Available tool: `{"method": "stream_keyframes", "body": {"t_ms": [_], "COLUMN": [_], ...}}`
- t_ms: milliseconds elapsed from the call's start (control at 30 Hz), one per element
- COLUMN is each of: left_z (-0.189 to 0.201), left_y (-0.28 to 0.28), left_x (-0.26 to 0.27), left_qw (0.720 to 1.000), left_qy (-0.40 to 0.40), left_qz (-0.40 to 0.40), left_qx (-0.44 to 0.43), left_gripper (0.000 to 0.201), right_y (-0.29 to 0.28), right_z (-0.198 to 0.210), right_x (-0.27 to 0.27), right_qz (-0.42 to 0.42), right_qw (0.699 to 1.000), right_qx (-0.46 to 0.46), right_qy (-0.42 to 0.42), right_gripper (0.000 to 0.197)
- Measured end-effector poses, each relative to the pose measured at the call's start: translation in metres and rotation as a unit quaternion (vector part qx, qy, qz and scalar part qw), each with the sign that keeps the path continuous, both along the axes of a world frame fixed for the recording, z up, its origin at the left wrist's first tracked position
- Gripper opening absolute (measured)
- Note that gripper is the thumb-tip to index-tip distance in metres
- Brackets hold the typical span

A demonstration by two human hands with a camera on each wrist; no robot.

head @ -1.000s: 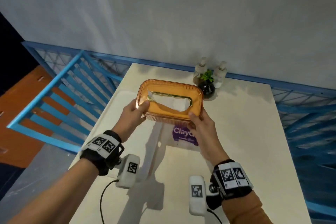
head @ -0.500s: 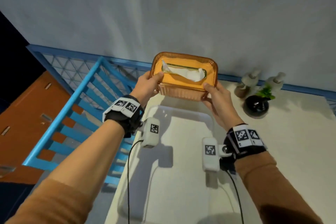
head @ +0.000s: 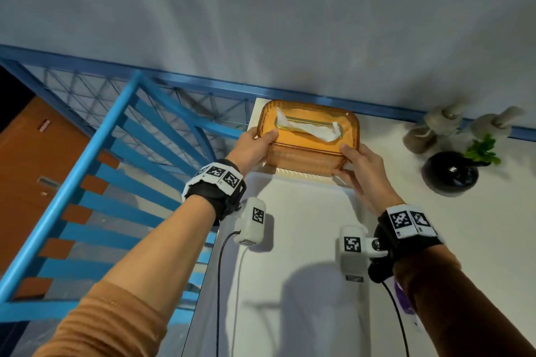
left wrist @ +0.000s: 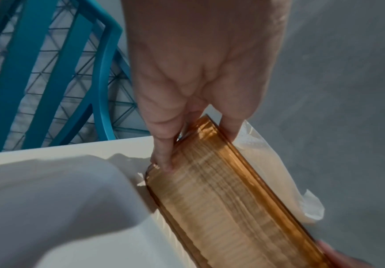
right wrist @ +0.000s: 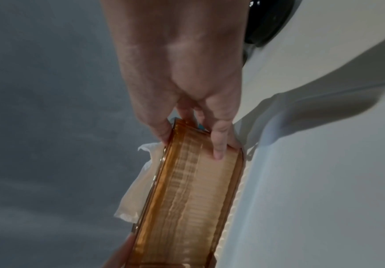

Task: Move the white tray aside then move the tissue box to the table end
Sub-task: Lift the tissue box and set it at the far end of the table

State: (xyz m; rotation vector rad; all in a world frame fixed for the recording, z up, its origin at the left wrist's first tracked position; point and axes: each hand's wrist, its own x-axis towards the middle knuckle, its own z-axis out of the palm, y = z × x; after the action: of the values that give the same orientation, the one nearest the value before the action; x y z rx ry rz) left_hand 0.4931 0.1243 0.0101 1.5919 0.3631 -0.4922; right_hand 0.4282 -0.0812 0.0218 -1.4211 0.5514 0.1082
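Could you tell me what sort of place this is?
Probably a home-style indoor corner: a white table against a plain grey wall, holding an amber tissue box, pump bottles and a small potted plant, with blue railing alongside.

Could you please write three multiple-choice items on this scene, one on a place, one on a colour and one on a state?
1. Where is the tissue box?
A. at the far end of the table, by the wall
B. on the floor
C. beside the plant pot, touching it

2. What colour is the box?
A. blue
B. amber
C. black

3. How is the box held?
A. by the left hand alone
B. by nobody
C. by the left hand and the right hand, one at each end

Answers: 1 A, it sits at the table's far edge; 2 B, see-through amber plastic; 3 C, fingers grip both ends.
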Motion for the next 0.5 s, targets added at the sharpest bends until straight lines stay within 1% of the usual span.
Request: {"method": "stream_keyframes", "body": {"t_ms": [67, 100, 133, 200, 267, 333, 400, 500], "left_z": [-0.003, -0.004, -0.005, -0.006, -0.006, -0.007, -0.006, -0.005], "left_y": [-0.001, -0.001, -0.002, -0.003, -0.004, -0.006, -0.010, -0.015], "left_x": [0.004, 0.006, 0.007, 0.009, 0.010, 0.012, 0.013, 0.017], "left_qw": [1.000, 0.999, 0.999, 0.998, 0.996, 0.992, 0.989, 0.986], "left_qy": [-0.014, -0.025, -0.036, -0.056, -0.087, -0.122, -0.147, -0.165], "left_qz": [-0.008, -0.015, -0.019, -0.020, -0.012, -0.001, 0.006, 0.020], "left_qx": [0.013, 0.022, 0.029, 0.026, 0.017, 0.020, 0.023, 0.023], "left_gripper": [0.036, 0.038, 0.046, 0.073, 0.086, 0.088, 0.080, 0.071], "right_y": [-0.004, -0.005, -0.006, -0.009, -0.011, -0.011, -0.010, -0.011], "right_z": [-0.006, -0.008, -0.009, -0.011, -0.010, -0.011, -0.011, -0.015], "right_x": [0.005, 0.008, 0.011, 0.020, 0.028, 0.036, 0.044, 0.056], "right_qz": [-0.005, -0.004, -0.003, 0.001, 0.008, 0.011, 0.020, 0.024], "right_qw": [1.000, 1.000, 1.000, 1.000, 1.000, 1.000, 1.000, 0.999], "right_qx": [-0.001, -0.003, -0.005, -0.005, -0.009, 0.001, 0.006, -0.010], "right_qy": [-0.002, -0.005, -0.009, -0.015, -0.018, -0.020, -0.022, -0.021], "right_gripper": [0.028, 0.028, 0.028, 0.030, 0.031, 0.030, 0.032, 0.038]}}
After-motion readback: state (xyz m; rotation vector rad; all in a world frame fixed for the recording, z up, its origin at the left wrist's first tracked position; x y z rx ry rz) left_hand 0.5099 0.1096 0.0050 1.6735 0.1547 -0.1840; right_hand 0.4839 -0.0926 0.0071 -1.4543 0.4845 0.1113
